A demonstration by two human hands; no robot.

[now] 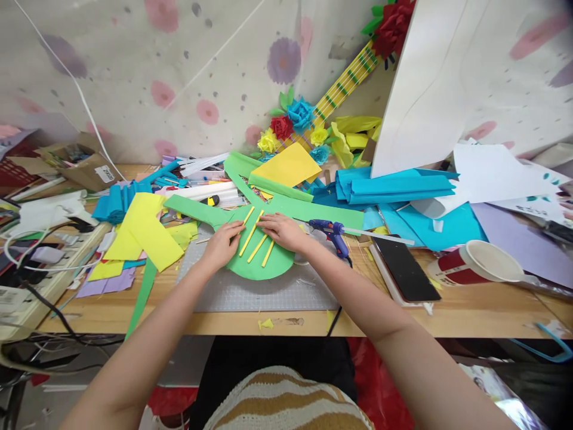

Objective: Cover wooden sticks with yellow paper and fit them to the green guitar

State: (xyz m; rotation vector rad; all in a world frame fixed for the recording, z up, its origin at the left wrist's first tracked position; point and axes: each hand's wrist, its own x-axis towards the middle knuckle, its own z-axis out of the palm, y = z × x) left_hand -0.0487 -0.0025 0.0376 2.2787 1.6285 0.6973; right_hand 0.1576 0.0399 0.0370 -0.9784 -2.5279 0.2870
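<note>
A green foam shape (262, 266) with a rounded lower end lies on a grey cutting mat (268, 292). Several thin yellow strips (257, 248) lie slanted across it. My left hand (222, 243) rests flat on the shape's left side, fingers stretched toward the strips. My right hand (282, 230) lies flat on the upper right, its fingertips pressing the top of the strips. Neither hand holds anything.
A blue glue gun (330, 232) lies just right of my right hand. Further right are a black phone (405, 269) and a tipped red paper cup (474, 266). Yellow paper sheets (145, 230), blue paper (394, 185) and paper flowers (290, 122) crowd the wooden table (470, 310). Cables lie at left.
</note>
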